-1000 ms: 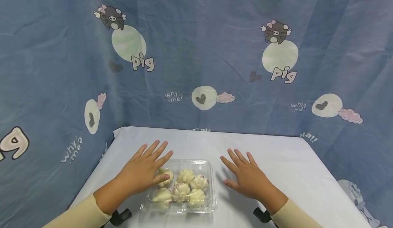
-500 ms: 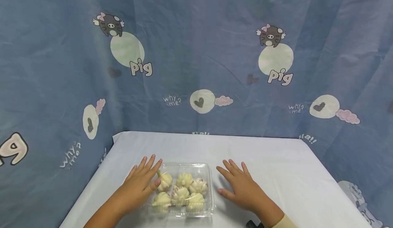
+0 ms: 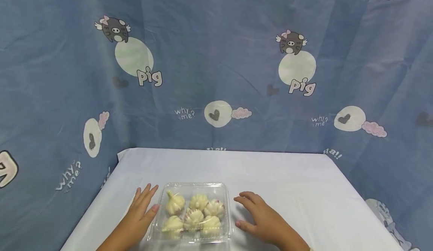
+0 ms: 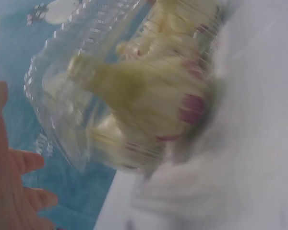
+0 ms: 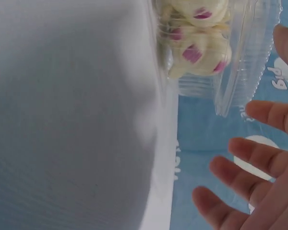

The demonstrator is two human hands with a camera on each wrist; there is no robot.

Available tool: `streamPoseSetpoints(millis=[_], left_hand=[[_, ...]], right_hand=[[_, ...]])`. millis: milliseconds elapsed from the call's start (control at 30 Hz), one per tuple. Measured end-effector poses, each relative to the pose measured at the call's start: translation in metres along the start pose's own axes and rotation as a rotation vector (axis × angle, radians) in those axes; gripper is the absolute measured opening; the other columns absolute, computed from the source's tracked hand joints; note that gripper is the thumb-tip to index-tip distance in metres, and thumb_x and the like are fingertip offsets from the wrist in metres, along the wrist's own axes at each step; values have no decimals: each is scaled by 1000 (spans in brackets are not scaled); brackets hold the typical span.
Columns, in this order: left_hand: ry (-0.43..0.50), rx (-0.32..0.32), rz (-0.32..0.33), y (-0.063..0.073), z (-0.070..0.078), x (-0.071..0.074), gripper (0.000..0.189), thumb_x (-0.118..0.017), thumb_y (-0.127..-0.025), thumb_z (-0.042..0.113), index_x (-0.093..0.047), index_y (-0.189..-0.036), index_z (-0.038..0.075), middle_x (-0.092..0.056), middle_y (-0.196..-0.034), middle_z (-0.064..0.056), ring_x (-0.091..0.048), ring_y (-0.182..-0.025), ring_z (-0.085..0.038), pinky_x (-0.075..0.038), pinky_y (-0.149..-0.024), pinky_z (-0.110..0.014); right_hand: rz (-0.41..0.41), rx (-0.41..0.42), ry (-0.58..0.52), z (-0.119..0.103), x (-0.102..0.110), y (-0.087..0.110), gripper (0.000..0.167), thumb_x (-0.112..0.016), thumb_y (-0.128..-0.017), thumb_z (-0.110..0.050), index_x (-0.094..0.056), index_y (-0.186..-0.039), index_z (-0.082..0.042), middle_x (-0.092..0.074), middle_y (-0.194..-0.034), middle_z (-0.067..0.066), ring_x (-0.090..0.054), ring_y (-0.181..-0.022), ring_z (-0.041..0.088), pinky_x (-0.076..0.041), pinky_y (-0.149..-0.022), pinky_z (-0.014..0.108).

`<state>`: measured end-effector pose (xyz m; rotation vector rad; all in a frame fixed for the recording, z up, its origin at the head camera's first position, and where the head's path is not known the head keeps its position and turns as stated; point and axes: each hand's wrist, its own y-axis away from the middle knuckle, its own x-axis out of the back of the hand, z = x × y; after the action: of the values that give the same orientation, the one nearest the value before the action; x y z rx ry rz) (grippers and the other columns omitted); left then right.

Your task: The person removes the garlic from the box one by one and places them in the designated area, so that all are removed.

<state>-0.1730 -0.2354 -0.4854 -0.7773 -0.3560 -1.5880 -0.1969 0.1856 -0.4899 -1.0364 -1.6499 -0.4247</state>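
Observation:
A clear plastic clamshell box with its lid down stands on the white table. Inside lie several garlic bulbs, pale with purple patches; one bulb shows its stem in the left wrist view. My left hand is just left of the box, fingers spread, holding nothing. On the other side, my right hand hovers a little way off the box's right wall, fingers loosely bent and apart. In the right wrist view its thumb is close to the box's rim.
The white-covered table reaches back to a blue cloth curtain printed with pigs and lettering. The curtain also hangs along the left and right sides.
Both hands have come down and nearer to me. The left hand has moved off the box to its left side, and the whole box now shows. The head view has tilted up slightly.

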Motion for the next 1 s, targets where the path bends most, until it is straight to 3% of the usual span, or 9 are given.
streamPoseSetpoints(millis=[133,300,467,600,767,900,1000], left_hand=[[50,27,9,4,-7,-1,59,-49,-112,29,-33,-160,-1,-23,-163,-38,-13,-148,-68,-23,-105,-86],[126,141,-37,10,-9,0,58,-53,-111,25,-33,-160,2,-37,-157,-29,-45,-139,-55,-52,-103,-59],[267,301,1,13,-7,-7,50,-59,-109,24,-46,-152,3,-58,-138,-17,-66,-112,-23,-60,-87,-37],[399,375,5,16,-7,-15,47,-54,-110,20,-45,-149,-6,-58,-128,-18,-64,-99,-17,-60,-79,-34],[594,419,-122,21,-23,-9,51,-44,-113,27,-38,-144,-13,-54,-112,-11,-57,-93,-17,-57,-77,-35],[757,424,-288,24,-39,0,32,-41,-112,27,-57,-124,2,-57,-98,0,-58,-82,-11,-57,-76,-30],[875,390,-426,24,-43,2,26,-42,-112,29,-61,-114,12,-59,-95,2,-60,-81,-7,-60,-80,-29]], right_hand=[[3,24,-30,0,1,1,60,-62,-101,-59,-55,-148,-24,-57,-141,-6,-57,-130,16,-53,-105,46],[-44,3,-113,0,3,7,60,-61,-101,-61,-57,-144,-20,-66,-130,-6,-62,-120,10,-55,-99,42],[-86,10,-201,-4,7,10,52,-62,-102,-57,-59,-138,-19,-67,-125,-5,-63,-116,10,-55,-98,40],[-109,19,-319,-5,5,13,43,-66,-101,-53,-60,-132,-24,-66,-122,-5,-63,-114,12,-55,-96,37],[-86,78,-427,-4,-3,13,30,-73,-99,-42,-62,-124,-28,-64,-118,-3,-62,-107,12,-56,-93,33],[-89,96,-447,-5,-5,14,21,-74,-99,-38,-65,-117,-31,-59,-115,-9,-60,-104,10,-55,-90,30],[-66,117,-425,-6,-4,15,20,-76,-98,-38,-66,-114,-33,-54,-116,-13,-56,-106,7,-53,-89,28]])
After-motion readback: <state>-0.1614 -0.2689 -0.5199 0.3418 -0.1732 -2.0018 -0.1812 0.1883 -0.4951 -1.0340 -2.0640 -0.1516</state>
